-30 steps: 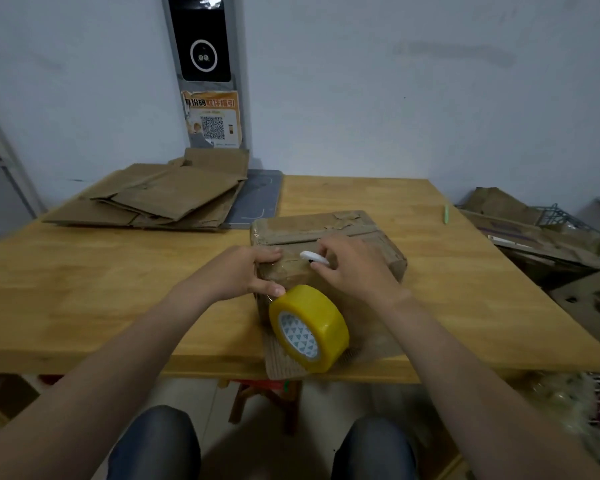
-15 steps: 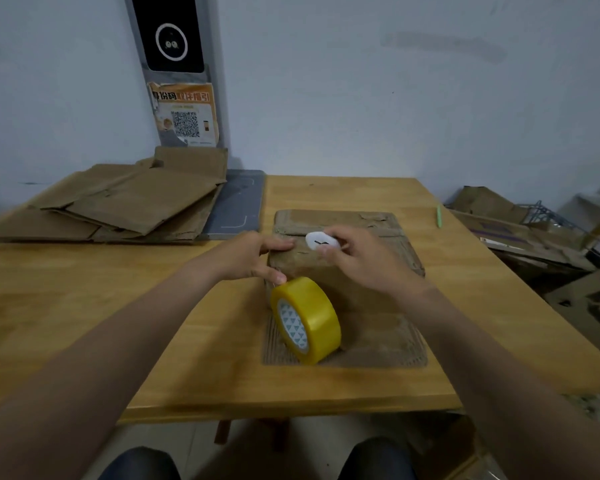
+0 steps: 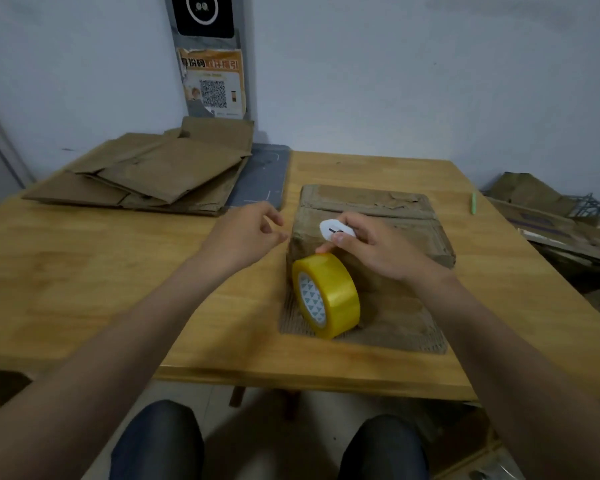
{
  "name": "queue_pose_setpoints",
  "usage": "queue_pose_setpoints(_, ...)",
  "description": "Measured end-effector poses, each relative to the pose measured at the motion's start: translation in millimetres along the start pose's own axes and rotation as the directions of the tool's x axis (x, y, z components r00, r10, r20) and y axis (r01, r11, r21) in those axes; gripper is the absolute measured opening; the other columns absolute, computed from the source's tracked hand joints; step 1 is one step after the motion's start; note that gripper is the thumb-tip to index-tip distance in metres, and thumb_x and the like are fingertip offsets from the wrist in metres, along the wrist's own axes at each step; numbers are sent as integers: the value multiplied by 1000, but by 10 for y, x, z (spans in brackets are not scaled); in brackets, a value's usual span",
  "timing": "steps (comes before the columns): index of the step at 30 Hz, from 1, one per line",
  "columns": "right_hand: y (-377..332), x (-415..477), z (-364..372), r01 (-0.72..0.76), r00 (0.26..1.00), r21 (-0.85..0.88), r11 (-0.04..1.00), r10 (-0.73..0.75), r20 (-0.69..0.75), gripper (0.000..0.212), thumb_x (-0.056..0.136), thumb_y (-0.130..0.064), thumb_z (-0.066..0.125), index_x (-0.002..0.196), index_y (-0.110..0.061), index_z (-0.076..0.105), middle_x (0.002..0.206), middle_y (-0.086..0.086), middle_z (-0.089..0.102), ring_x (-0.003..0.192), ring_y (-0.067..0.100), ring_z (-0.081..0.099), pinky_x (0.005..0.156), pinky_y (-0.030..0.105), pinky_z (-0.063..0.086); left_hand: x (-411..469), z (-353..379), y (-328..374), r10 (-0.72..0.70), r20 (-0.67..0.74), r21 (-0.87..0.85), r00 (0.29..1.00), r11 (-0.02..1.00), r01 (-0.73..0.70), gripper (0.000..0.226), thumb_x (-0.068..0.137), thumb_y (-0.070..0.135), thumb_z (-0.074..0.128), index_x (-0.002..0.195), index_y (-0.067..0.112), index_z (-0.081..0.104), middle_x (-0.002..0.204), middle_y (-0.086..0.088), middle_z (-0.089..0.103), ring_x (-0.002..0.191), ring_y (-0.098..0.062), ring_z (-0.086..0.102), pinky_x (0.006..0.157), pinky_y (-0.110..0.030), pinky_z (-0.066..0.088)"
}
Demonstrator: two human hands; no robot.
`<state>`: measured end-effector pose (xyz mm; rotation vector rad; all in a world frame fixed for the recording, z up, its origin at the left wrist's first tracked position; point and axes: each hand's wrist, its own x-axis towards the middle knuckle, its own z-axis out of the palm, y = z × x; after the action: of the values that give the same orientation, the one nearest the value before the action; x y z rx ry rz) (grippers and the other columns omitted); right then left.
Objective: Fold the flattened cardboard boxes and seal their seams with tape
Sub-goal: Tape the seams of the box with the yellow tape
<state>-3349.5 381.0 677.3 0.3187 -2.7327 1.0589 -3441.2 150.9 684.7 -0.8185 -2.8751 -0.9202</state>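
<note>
On the cardboard box (image 3: 400,221), right hand (image 3: 378,252) pinching a white oval tool (image 3: 332,229); left hand (image 3: 243,233) slack, empty alongside.

Dim, flat indoor light; shadows faint, diffuse. Soft sheen on tape roll (image 3: 340,292). Wide-angle bend twd frame edges; surface (image 3: 84,271) near edge bows. Overall soft focus, btm corners smeared.

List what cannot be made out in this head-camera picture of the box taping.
Head view only:
Front seam of the brown cardboard box: hidden by the right hand and the yellow tape roll.
Blade of the small white plastic cutter: covered by that hand, too small.
Whether the left hand pinches clear tape: blurred.
Orange wall poster small print: too small.
</note>
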Motion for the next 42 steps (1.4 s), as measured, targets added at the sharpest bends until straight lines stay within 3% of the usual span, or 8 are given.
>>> queue_pose_setpoints(5,-72,-5,8,-8,1000,3,1000,8,13,16,106,-33,52,103,-19,59,98,-19,76,92,18,65,79,46,47,-694,216,355,-219,296,-314,930,897,312,56,87,70,60,126,34,41,97,7,75,85,-9,72,70,-32,53)
queue_pose_setpoints(10,-199,60,3,11,998,-19,1000,-10,63,21,101,-39,53,102,-20,63,96,-11,78,98,28,68,85,55,50,-759,502,476,-359,264,-721,895,542,430,72,90,41,76,142,24,31,117,-6,69,88,-17,75,58,-22,53)
queue_pose_setpoints(13,-264,128,-3,0,996,-50,999,4,93,21,102,-34,56,102,-15,63,91,-11,78,95,25,68,85,53,50,-795,481,434,-382,281,-836,880,353,421,62,92,20,75,138,24,34,103,-11,73,69,-17,75,58,-24,57)
queue_pose_setpoints(18,-372,300,-35,25,981,-129,991,1,193,7,103,-28,57,108,-24,60,87,-11,77,84,6,67,77,34,48,-863,403,182,-382,312,-810,870,372,454,44,94,18,65,133,31,49,100,-8,68,90,-27,72,91,-50,58)
queue_pose_setpoints(25,-392,649,29,26,941,-323,946,86,327,20,106,-24,47,117,-32,61,78,-1,67,54,9,62,62,36,53,-781,470,142,-260,368,-844,893,310,438,35,97,22,67,129,25,54,103,-7,68,93,-27,71,59,-32,59)
queue_pose_setpoints(34,-440,817,67,181,885,-521,834,94,456,22,102,-26,51,119,-29,65,99,-18,58,90,5,53,77,28,36,-658,655,76,-239,405,-894,883,99,437,41,93,27,72,129,21,51,87,-8,65,57,-13,65,54,-31,58)
queue_pose_setpoints(39,-449,889,126,260,846,-528,808,74,528,29,91,-40,50,110,-30,68,86,-28,57,79,-12,52,70,23,36,-649,707,-3,-233,486,-868,842,-13,497,68,85,27,80,140,21,41,95,-10,74,59,-17,71,51,-28,56)
queue_pose_setpoints(42,-482,902,153,243,841,-537,808,100,531,15,97,-35,59,108,-32,68,85,-29,59,78,-17,54,68,25,39,-658,707,-59,-207,512,-857,833,-52,514,74,83,26,81,145,17,42,93,-10,75,57,-19,71,49,-26,54)
